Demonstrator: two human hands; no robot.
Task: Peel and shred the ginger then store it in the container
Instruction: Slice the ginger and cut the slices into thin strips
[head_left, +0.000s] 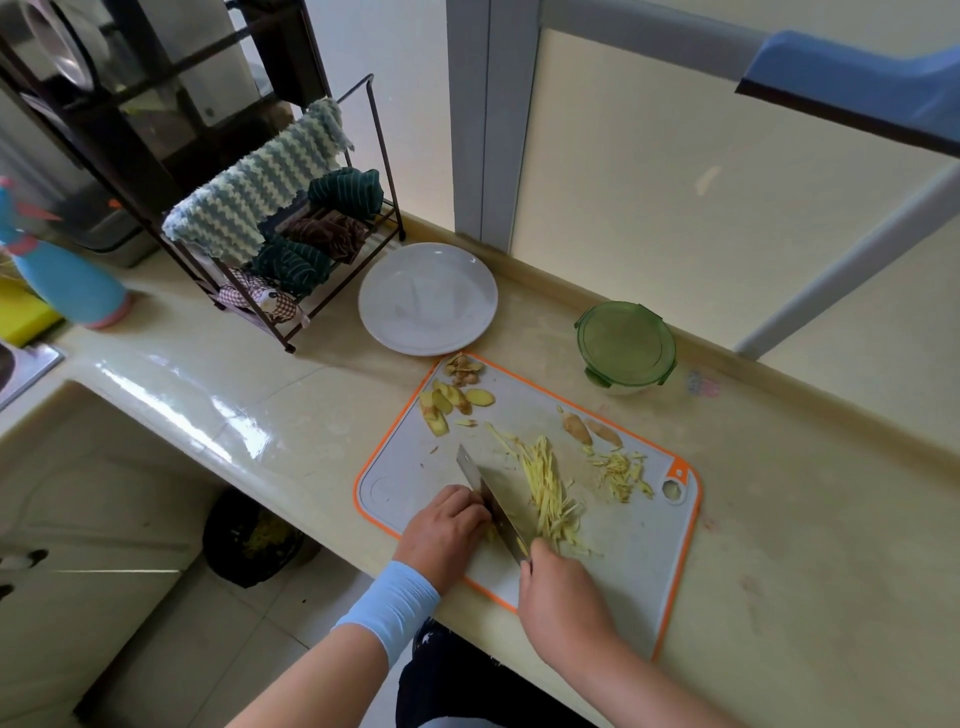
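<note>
**Cutting board** (631, 582), one: grey with an orange rim, set askew on the counter (805, 571), its near long edge running along the counter's front edge.

**Knife** (493, 501), one: blade edge-down on the board near its front edge. The right hand (563, 597) has its fingers wrapped round the handle, which is hidden inside the grip.

**Left hand** (447, 532), one: fingers curled under, knuckles against the flat of the blade. A trace of yellow shows at its edge. Whether it holds anything I cannot tell.

**Ginger shreds** (545, 486), two heaps: the long one lies just beside the blade at mid-board, and the smaller heap (621, 470) lies toward the board's hanging-hole end.

**Ginger slices** (449, 402), about six, at the board's far left corner, with a small pile of peelings (464, 365) on the very corner.

**Ginger ends** (576, 427), two, near the far edge.

**Container** (626, 345), one: green lid on, standing by the counter's back edge, apart from the board.

**Plate** (427, 299), one, white, just beyond the board's far left corner.

**Cloth rack** (270, 218), one, beside the plate, holding five cloths as far as can be counted.

**Spray bottle** (62, 275), one, at the counter's far left.

**Open room**: the board's near right corner is bare, and bare counter lies on both sides of the board.
</note>
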